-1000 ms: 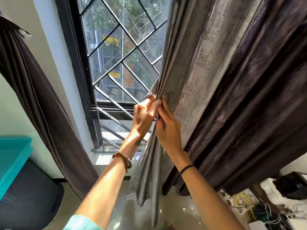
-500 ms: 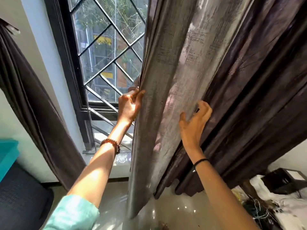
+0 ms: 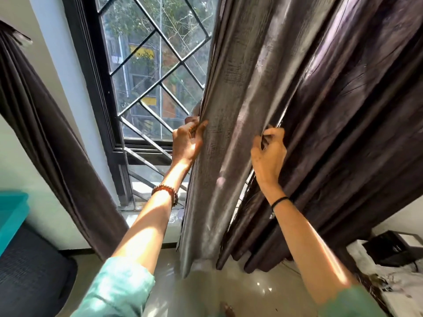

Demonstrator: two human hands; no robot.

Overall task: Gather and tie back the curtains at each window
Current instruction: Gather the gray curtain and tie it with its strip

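**Gathering the curtain [image 3: 240, 99] fold by fold**

My left hand [image 3: 186, 143] pinches the curtain's leading edge between thumb and fingers, holding it off the window [image 3: 146, 76] at 11 o'clock. At 3 o'clock from it, my right hand [image 3: 269, 154] hooks curled fingertips into a fold, I judge to draw the next pleat across. Between and beyond them toward 1 o'clock the curtain hangs loose to the floor [image 3: 229, 289]. Nothing binds it yet.

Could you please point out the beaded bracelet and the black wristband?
Brown beaded bracelet [image 3: 168, 191]: head view, beads on left wrist.
Thin black wristband [image 3: 279, 200]: head view, band across right wrist.
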